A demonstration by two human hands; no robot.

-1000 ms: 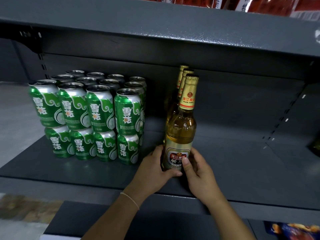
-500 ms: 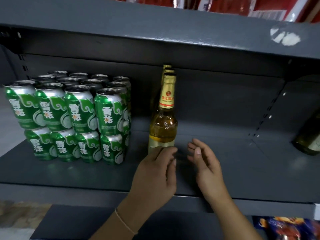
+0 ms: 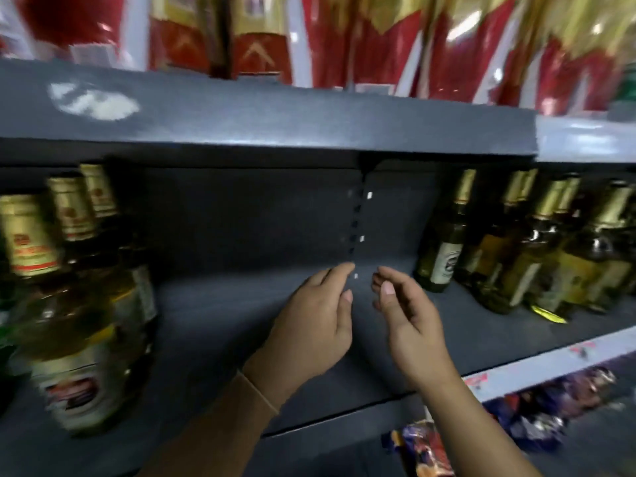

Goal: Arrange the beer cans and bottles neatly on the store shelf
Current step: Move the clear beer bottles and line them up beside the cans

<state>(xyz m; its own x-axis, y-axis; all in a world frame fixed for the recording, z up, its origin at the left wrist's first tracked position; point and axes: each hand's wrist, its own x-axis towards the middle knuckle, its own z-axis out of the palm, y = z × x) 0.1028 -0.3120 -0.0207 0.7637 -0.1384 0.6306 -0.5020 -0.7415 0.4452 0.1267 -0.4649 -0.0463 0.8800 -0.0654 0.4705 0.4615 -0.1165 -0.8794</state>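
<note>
Fingers (image 3: 339,273) of the left hand (image 3: 309,332) are seen loosely extended and those of the right hand (image 3: 413,325) loosely curled; nothing is held by either. A second earlier both hands were wrapped round the front bottle (image 3: 69,339) of a gold-capped row; that bottle has since been released and is now found at the far left of the blurred head view, upright on the grey shelf (image 3: 213,321), with two more behind it. The view has been swung rightward, so the green cans seen earlier are no longer in frame. The placement is judged finished, and a reach toward the next stock appears to be under way.

Between the hands and the far right, a bare stretch of shelf and a slotted upright (image 3: 358,222) are shown. Beyond it, darker bottles (image 3: 516,249) are crowded unevenly on the neighbouring bay, some apparently leaning, though motion blur prevents certainty. Red packets (image 3: 361,43) are stacked above, wrapped goods (image 3: 426,449) below.
</note>
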